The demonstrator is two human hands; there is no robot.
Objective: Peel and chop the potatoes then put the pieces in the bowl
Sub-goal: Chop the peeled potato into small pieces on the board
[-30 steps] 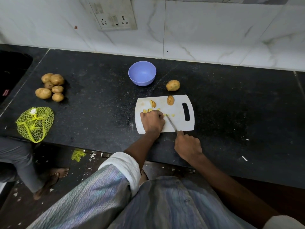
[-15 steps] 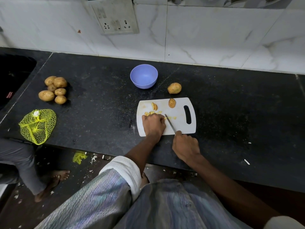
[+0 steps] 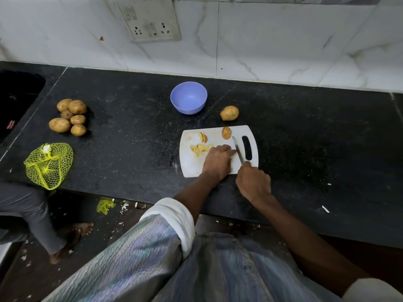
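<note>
A white cutting board lies on the black counter. On it are a heap of chopped yellow potato pieces, a couple of slices and a half potato. My left hand rests on the board, fingers stretched right towards the blade; anything under it is hidden. My right hand grips the handle of a knife, whose blade points away beside the board's handle slot. A whole potato sits behind the board. The purple bowl stands behind the board, empty.
Several unpeeled potatoes are piled at the left, with a yellow net bag near the front edge. A dark sink is at far left. Another person's bare foot stands on the littered floor below.
My left hand has shifted right and its fingers have stretched out, uncovering the chopped pieces. The knife blade has swung right, close to the board's slot.
</note>
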